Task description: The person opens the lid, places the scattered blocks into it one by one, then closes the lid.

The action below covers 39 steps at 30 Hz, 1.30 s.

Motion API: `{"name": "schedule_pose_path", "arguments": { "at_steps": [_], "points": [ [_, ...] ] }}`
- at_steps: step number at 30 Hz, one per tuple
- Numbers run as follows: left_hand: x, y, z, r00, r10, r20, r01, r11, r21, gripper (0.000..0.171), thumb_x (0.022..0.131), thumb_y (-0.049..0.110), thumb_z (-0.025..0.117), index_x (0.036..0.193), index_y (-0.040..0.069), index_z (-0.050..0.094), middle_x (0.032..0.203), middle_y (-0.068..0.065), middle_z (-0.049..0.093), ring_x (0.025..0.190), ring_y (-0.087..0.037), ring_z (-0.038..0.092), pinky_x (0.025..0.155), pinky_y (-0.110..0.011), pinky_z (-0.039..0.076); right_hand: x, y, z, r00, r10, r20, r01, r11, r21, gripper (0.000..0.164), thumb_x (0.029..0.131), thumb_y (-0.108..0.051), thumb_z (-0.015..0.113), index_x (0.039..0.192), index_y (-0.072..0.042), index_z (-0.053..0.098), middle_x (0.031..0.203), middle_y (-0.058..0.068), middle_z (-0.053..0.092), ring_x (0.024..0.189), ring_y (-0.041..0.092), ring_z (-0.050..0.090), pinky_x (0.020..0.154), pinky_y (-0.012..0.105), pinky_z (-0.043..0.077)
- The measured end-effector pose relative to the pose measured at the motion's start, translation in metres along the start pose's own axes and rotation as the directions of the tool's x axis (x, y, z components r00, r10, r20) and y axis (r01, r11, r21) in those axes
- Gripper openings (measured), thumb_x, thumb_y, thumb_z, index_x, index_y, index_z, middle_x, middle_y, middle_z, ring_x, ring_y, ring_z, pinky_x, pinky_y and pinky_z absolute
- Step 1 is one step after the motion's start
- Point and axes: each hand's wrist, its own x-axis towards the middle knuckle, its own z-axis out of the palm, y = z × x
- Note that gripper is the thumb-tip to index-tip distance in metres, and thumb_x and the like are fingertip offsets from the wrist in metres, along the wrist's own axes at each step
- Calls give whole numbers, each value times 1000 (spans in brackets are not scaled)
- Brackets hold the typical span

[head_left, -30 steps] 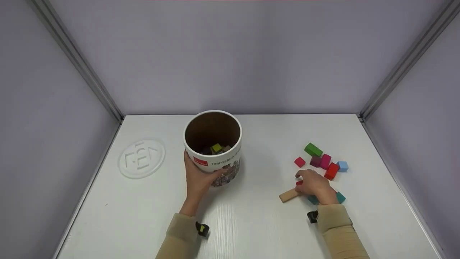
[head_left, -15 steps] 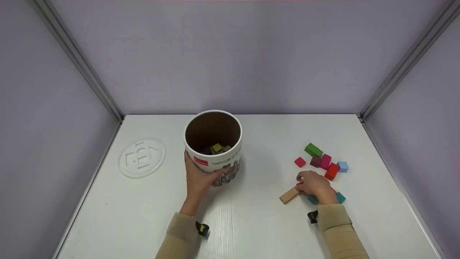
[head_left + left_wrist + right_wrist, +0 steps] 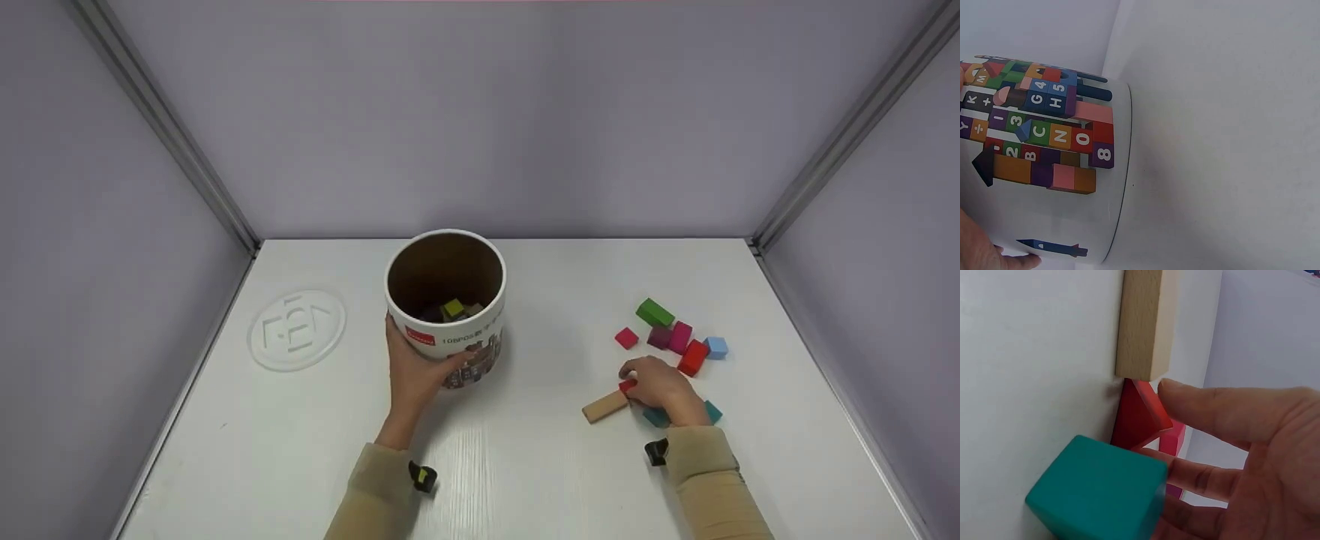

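My left hand (image 3: 415, 379) grips the near side of a white cylindrical bucket (image 3: 457, 337), its thumb across the printed front. Several blocks, one yellow-green (image 3: 452, 308), lie inside. In the left wrist view, fingers (image 3: 1019, 262) rest against the bucket's wall (image 3: 1033, 214). On the right, my right hand (image 3: 660, 386) pinches a red triangular block (image 3: 1137, 416) low at the tabletop, thumb on one side and fingers on the other. A plain wooden block (image 3: 606, 406) lies end-on against the red one. A teal block (image 3: 1100, 489) stands near the fingers.
Beyond my right hand lie a green block (image 3: 655, 312), a small pink-red cube (image 3: 626, 338), a purple block (image 3: 659, 337), a magenta block (image 3: 680, 337), a red block (image 3: 693, 358) and a light blue cube (image 3: 716, 347). An embossed clear disc (image 3: 297, 330) lies at left.
The right hand's fingers have shifted slightly at the red triangular block, which shows more now. The wooden block has turned a little. The left hand keeps its hold on the bucket.
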Motion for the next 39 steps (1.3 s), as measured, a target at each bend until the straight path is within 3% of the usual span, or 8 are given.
{"name": "schedule_pose_path", "arguments": {
  "at_steps": [4, 8, 19, 28, 34, 36, 39],
  "points": [
    [0, 0, 0, 1000, 1, -6, -1, 1000, 18, 129, 56, 18, 98, 154, 21, 15, 144, 4, 38, 132, -19, 40, 113, -41, 32, -1, 1, 1, 1000, 15, 15, -15, 1000, 1, 40, 79, 8, 69, 117, -6, 67, 115, 19, 57, 93, 29, 51, 79, 48, 55],
    [-1, 1, 0, 1000, 2, -11, -2, 1000, 27, 129, 57, 18, 98, 155, 21, 14, 145, 3, 37, 133, -19, 39, 114, -42, 32, 0, 1, 3, 1000, 11, -3, -11, 1000, -5, 38, 77, 10, 70, 112, -5, 66, 108, 15, 57, 90, 29, 52, 78, 47, 56],
    [-1, 2, 0, 1000, 1, -14, 0, 1000, 29, 129, 56, 18, 98, 155, 21, 15, 145, 3, 37, 132, -19, 39, 113, -41, 32, 5, 6, 2, 999, 6, -45, -6, 1000, 1, 26, 84, -1, 70, 109, -4, 64, 99, 10, 61, 89, 28, 54, 77, 48, 55],
    [-1, 2, 0, 1000, -12, -7, 12, 1000, 5, 128, 57, 18, 98, 154, 16, 15, 144, 4, 38, 131, -18, 40, 113, -40, 32, 4, 1, -7, 988, -33, -149, 43, 997, 68, 36, 91, -11, 69, 124, 1, 58, 108, 17, 63, 95, 32, 58, 87, 52, 55],
    [-1, 1, 0, 1000, -20, -6, 20, 1000, 1, 127, 57, 18, 98, 154, 18, 16, 144, 3, 38, 131, -18, 39, 112, -41, 33, 7, -7, -13, 978, -93, -186, 138, 960, 245, 37, 92, -13, 70, 126, -5, 57, 111, 13, 61, 101, 29, 57, 86, 43, 56],
    [-1, 1, 0, 1000, -26, -4, 26, 1000, 9, 127, 57, 19, 98, 154, 22, 15, 144, 3, 38, 131, -17, 39, 112, -42, 33, 8, -11, -15, 971, -114, -212, 175, 941, 291, 36, 92, -15, 70, 126, -7, 58, 111, 11, 61, 101, 28, 56, 85, 40, 56],
    [-1, 1, 0, 1000, -23, -5, 23, 999, 24, 128, 57, 19, 98, 155, 19, 15, 144, 0, 38, 131, -18, 39, 112, -43, 34, 9, -21, -20, 952, -154, -264, 240, 912, 333, 37, 93, -17, 70, 126, -7, 58, 111, 10, 62, 101, 27, 57, 85, 39, 57]
  ]
}}
